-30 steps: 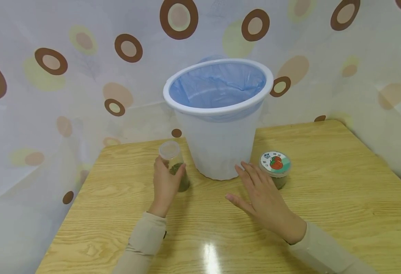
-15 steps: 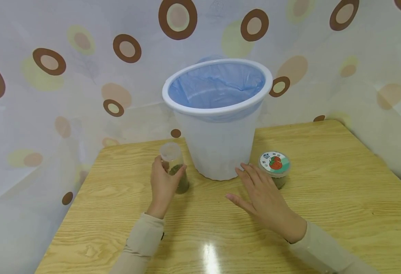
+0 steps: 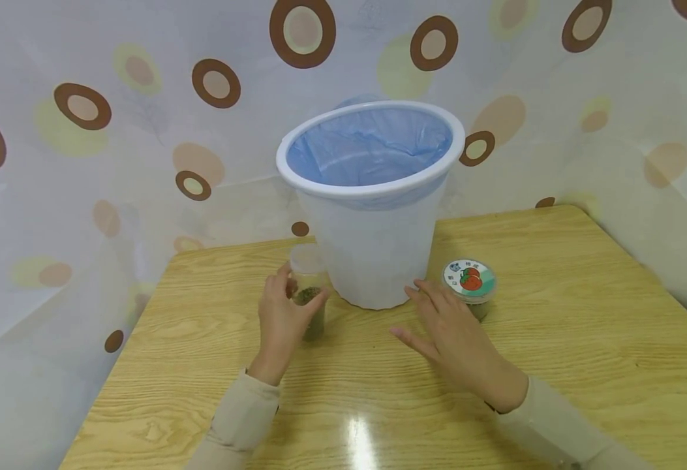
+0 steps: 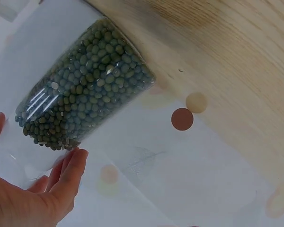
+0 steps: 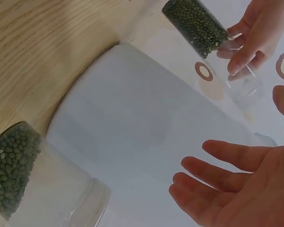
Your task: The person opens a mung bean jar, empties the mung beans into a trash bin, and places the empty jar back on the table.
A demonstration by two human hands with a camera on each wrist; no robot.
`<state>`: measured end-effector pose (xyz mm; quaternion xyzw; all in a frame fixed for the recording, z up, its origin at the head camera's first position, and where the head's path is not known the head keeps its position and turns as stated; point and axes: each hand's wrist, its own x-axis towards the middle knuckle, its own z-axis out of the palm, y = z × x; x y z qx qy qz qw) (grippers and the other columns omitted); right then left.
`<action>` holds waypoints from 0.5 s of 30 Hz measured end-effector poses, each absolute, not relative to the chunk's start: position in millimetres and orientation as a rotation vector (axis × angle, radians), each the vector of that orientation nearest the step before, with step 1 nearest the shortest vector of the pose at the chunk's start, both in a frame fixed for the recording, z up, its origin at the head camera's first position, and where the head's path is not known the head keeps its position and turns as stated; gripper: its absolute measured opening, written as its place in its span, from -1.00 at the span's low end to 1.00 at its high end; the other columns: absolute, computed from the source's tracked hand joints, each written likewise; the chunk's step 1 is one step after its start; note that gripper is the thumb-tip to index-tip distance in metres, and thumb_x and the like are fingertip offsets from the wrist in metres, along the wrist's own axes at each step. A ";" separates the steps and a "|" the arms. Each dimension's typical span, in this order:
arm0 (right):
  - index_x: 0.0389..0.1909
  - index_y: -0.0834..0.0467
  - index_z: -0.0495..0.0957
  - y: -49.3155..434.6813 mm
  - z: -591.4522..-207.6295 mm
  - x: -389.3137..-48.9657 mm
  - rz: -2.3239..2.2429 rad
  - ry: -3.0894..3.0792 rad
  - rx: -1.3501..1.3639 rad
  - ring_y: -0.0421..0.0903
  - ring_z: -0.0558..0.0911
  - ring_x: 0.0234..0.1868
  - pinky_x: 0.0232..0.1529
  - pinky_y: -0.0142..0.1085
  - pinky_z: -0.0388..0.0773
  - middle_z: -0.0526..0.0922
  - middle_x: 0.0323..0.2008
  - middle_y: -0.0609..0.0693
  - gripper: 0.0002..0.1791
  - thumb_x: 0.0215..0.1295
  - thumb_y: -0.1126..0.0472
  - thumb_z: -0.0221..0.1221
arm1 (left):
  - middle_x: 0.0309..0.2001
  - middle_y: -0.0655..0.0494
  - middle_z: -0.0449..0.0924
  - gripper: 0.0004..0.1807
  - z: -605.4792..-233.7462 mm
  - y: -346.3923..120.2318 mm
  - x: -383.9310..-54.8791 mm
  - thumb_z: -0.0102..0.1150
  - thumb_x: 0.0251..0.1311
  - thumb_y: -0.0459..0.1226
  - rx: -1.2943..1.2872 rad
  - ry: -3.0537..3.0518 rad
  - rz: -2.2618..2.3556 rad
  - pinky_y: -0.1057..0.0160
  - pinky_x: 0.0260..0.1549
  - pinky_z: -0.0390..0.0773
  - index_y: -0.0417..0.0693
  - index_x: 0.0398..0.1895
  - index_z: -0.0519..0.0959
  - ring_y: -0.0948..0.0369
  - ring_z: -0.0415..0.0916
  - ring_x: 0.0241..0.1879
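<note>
My left hand (image 3: 281, 321) grips the upper part of a tall clear plastic jar (image 3: 315, 321), half filled with green mung beans (image 4: 83, 87). In the head view this jar stands about upright beside the bin; whether its base touches the table I cannot tell. My right hand (image 3: 459, 349) has its fingers spread and holds nothing. It hovers between the bin and a second clear jar (image 3: 470, 279), whose lid bears a tomato picture. That jar also contains green beans (image 5: 12, 163), and the hand partly hides it in the head view.
A white bin (image 3: 378, 248) lined with a blue bag (image 3: 372, 150) stands at the back middle of the wooden table (image 3: 584, 326). Behind the table hangs a patterned sheet (image 3: 143, 130) with brown and pink circles.
My left hand has brought its jar slightly to the right and nearer to me, closer to the bin's left side. The right hand has barely moved.
</note>
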<state>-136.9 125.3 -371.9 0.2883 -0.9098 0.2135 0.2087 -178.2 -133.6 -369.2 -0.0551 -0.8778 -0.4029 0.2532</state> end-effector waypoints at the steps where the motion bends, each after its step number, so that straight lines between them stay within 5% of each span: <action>1: 0.21 0.42 0.37 125.6 -371.2 -137.1 0.608 -2.525 0.801 0.29 0.37 0.23 0.24 0.16 0.25 0.41 0.18 0.35 -0.27 0.36 -0.16 0.07 | -0.35 -0.09 0.36 -0.29 -367.7 -132.5 -176.4 0.53 -0.11 -0.19 -0.177 -2.376 -1.085 0.10 -0.28 0.49 -0.18 0.15 0.45 0.02 0.41 -0.31; 15: 0.18 0.36 0.39 124.7 -355.8 -133.1 0.887 -2.439 0.731 0.12 0.49 0.08 0.02 0.00 0.51 0.47 0.07 0.20 -0.49 0.36 0.10 0.16 | -0.41 -0.02 0.28 -0.12 -352.7 -114.0 -148.0 0.60 -0.25 -0.19 -0.548 -2.253 -0.909 0.29 -0.51 0.37 -0.08 0.27 0.43 0.21 0.23 -0.43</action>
